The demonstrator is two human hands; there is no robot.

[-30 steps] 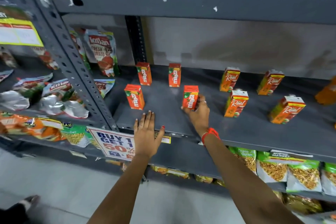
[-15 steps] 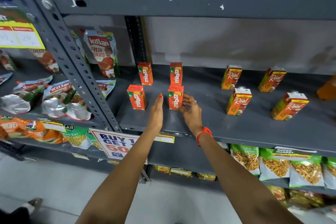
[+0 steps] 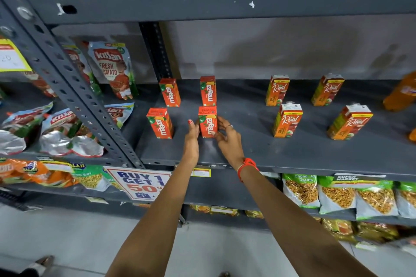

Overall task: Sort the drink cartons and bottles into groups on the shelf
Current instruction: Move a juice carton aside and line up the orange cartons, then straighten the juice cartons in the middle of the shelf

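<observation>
Bare forearms, an orange-red thread band [image 3: 247, 165] on the right wrist, red-painted nails, a finger ring [image 3: 229, 125].

your left hand [image 3: 192, 135] and right hand [image 3: 227, 139] cover the lower sides of the front maaza carton [image 3: 208, 122]. the right edge cuts off an orange bottle [image 3: 403, 94], its label blurred.

four Maaza cartons [image 3: 207, 121], four Real cartons [image 3: 287, 120]

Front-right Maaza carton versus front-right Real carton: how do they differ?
The front-right Maaza carton stands upright between the left hand and right hand; the front-right Real carton leans, untouched. Maaza is plain red-orange; Real has a yellow band and white top. Both stand on the shelf.
</observation>
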